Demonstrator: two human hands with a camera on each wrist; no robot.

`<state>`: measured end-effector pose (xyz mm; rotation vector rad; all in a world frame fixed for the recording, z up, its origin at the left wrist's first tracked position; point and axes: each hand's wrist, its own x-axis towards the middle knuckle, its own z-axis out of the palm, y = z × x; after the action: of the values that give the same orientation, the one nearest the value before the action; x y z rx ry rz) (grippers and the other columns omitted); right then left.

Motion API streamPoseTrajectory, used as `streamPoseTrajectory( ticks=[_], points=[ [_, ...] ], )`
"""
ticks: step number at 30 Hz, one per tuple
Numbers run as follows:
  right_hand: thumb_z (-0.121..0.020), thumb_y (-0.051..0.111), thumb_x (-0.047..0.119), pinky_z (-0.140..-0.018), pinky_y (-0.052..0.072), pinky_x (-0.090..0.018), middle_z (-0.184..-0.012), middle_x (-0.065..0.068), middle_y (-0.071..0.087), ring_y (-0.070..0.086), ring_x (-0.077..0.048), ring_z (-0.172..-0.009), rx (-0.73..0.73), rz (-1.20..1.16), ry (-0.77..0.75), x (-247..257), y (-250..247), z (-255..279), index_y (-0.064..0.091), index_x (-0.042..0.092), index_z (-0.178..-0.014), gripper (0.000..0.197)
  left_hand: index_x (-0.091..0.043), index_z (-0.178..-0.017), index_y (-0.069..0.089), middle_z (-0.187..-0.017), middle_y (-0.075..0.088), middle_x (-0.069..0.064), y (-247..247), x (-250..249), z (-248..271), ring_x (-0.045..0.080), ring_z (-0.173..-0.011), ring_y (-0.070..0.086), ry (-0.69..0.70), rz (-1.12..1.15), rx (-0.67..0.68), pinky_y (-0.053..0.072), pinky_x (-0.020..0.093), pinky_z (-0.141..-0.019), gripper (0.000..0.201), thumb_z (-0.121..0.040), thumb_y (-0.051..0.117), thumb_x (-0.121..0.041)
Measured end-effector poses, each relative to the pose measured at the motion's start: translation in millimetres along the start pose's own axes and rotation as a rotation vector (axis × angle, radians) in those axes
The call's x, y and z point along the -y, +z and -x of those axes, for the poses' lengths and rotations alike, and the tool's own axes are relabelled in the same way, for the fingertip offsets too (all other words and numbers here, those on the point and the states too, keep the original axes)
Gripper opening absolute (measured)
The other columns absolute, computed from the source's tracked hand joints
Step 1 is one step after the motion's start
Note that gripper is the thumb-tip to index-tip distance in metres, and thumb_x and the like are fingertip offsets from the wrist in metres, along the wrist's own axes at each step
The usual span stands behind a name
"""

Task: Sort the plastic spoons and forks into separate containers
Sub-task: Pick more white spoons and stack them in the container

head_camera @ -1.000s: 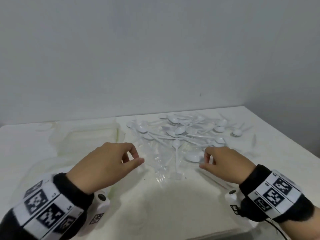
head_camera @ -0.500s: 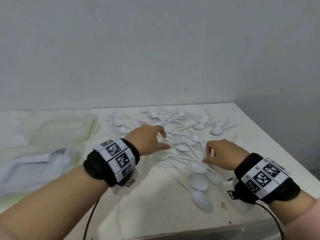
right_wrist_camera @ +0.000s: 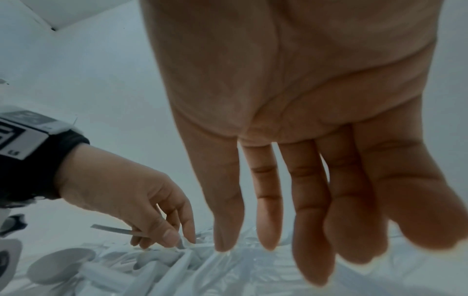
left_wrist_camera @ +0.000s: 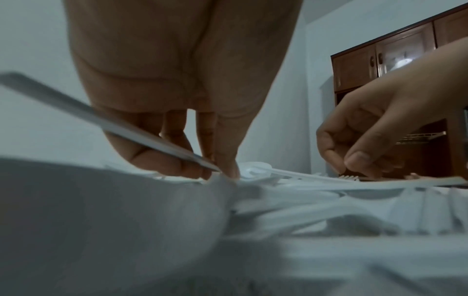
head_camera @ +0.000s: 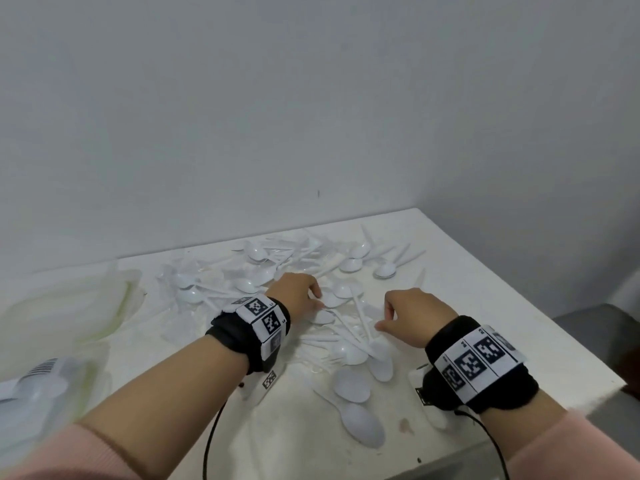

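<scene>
The head view looks down and forward from above at the table [head_camera: 485, 306]. Each wrist view looks from very near, low under the palm, along the fingers. All three views share the pile of cutlery [head_camera: 311, 268] and both hands.

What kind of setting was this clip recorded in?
Probably a room in a home, not a lab or factory: a white table stands in the corner of plain painted walls, and the left wrist view shows a brown wooden cabinet with glass-fronted doors.
</scene>
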<state>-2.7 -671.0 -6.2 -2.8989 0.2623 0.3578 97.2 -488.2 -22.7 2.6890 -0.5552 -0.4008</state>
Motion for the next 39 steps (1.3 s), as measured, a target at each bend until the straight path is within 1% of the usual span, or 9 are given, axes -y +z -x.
streamPoseTrajectory(
  ticks=[7, 10, 15, 21, 25, 31, 33, 35, 39],
  points=[
    [-0.093, 0.054, 0.039, -0.076, 0.046, -0.029, -0.102, -0.002, 0.059, 0.059, -0.021, -0.091, 0.006, 0.031, 0.002, 5, 4, -4, 0.048, 0.017, -0.093, 0.023, -0.014, -0.107, 0.065, -0.087, 0.055, -0.006, 0, 9, -4, 0.01, -0.082, 0.053, -0.031, 0.164, -0.027, 0.045, 0.019, -0.078, 0.02, -0.089, 0.069, -0.022],
    [-0.093, 0.054, 0.042, -0.077, 0.046, -0.029, -0.104, -0.002, 0.059, 0.059, -0.021, -0.092, 0.017, 0.03, 0.016, 6, 4, -5, 0.048, 0.017, -0.093, 0.025, -0.015, -0.107, 0.064, -0.085, 0.054, -0.007, -7, 16, 0, 0.005, -0.076, 0.05, -0.025, 0.16, -0.027, 0.04, 0.015, -0.068, 0.019, -0.09, 0.068, -0.022],
    [-0.096, 0.048, 0.043, -0.078, 0.047, -0.031, -0.104, -0.003, 0.059, 0.057, -0.02, -0.088, 0.02, 0.025, 0.02, 7, 6, -7, 0.047, 0.016, -0.093, 0.026, -0.017, -0.112, 0.062, -0.1, 0.055, -0.006, -25, 35, 12, 0.01, -0.09, 0.052, -0.039, 0.024, 0.023, 0.037, 0.018, -0.079, 0.022, -0.093, 0.064, -0.027],
    [-0.097, 0.045, 0.044, -0.076, 0.044, -0.029, -0.095, 0.001, 0.052, 0.052, -0.019, -0.083, 0.042, 0.07, 0.009, 10, 8, -9, 0.045, 0.017, -0.092, 0.027, -0.02, -0.112, 0.062, -0.1, 0.055, -0.006, -44, 62, 27, 0.009, -0.09, 0.051, -0.077, -0.038, 0.034, 0.036, 0.016, -0.072, 0.022, -0.093, 0.063, -0.03],
    [-0.097, 0.044, 0.045, -0.073, 0.043, -0.028, -0.093, 0.001, 0.051, 0.051, -0.019, -0.082, 0.045, 0.113, -0.005, 12, 8, -9, 0.044, 0.018, -0.091, 0.028, -0.02, -0.11, 0.061, -0.101, 0.059, -0.005, -52, 82, 37, 0.01, -0.084, 0.057, -0.115, 0.012, 0.023, 0.042, 0.018, -0.075, 0.018, -0.094, 0.062, -0.028],
    [-0.097, 0.044, 0.044, -0.072, 0.041, -0.027, -0.083, 0.005, 0.044, 0.048, -0.017, -0.082, 0.046, 0.196, -0.048, 25, -8, -9, 0.041, 0.02, -0.085, 0.028, -0.021, -0.102, 0.058, -0.086, 0.069, -0.005, -64, 112, 41, 0.009, -0.07, 0.059, -0.188, 0.147, -0.044, 0.045, 0.019, -0.065, 0.007, -0.095, 0.059, -0.023],
    [-0.097, 0.046, 0.042, -0.075, 0.042, -0.028, -0.093, 0.002, 0.051, 0.053, -0.019, -0.089, 0.045, 0.214, -0.078, 35, -18, -17, 0.047, 0.018, -0.09, 0.025, -0.021, -0.101, 0.057, -0.084, 0.07, -0.007, -65, 118, 40, 0.009, -0.072, 0.058, -0.199, 0.173, -0.072, 0.045, 0.021, -0.068, 0.005, -0.096, 0.058, -0.023],
    [-0.097, 0.049, 0.039, -0.083, 0.044, -0.03, -0.114, -0.004, 0.056, 0.056, -0.023, -0.104, 0.035, 0.221, -0.123, 46, -25, -31, 0.055, 0.014, -0.112, 0.03, -0.02, -0.099, 0.056, -0.082, 0.07, -0.008, -65, 122, 39, 0.007, -0.072, 0.056, -0.197, 0.186, -0.092, 0.043, 0.022, -0.067, 0.005, -0.096, 0.057, -0.025],
    [-0.097, 0.052, 0.035, -0.099, 0.039, -0.032, -0.134, -0.004, 0.049, 0.048, -0.022, -0.123, 0.081, 0.258, -0.262, 67, -25, -67, 0.049, 0.019, -0.133, 0.04, -0.017, -0.096, 0.058, -0.077, 0.069, -0.01, -63, 126, 35, 0.005, -0.07, 0.055, -0.189, 0.214, -0.127, 0.04, 0.02, -0.062, 0.011, -0.097, 0.056, -0.028]
  ],
)
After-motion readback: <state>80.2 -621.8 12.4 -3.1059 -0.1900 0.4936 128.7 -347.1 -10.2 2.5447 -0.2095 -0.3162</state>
